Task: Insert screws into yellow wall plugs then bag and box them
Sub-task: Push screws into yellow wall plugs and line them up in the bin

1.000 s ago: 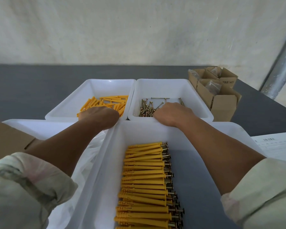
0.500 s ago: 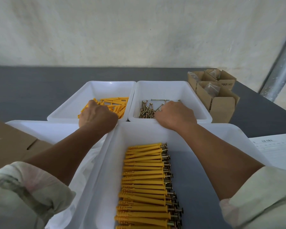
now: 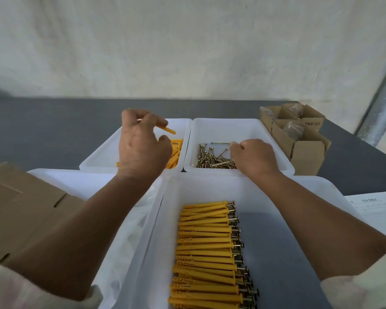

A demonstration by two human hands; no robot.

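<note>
Grey counter (image 3: 54,130), white trays. Your left hand (image 3: 140,148) has lifted clear of the far-left tray (image 3: 103,157), pinching one yellow plug (image 3: 168,130) above it. Your right hand (image 3: 254,157) stays curled in the screws (image 3: 212,159); I cannot tell whether it grips one. Finished pairs (image 3: 205,253) lie in the near tray (image 3: 210,188). Insertion likely next.
</note>
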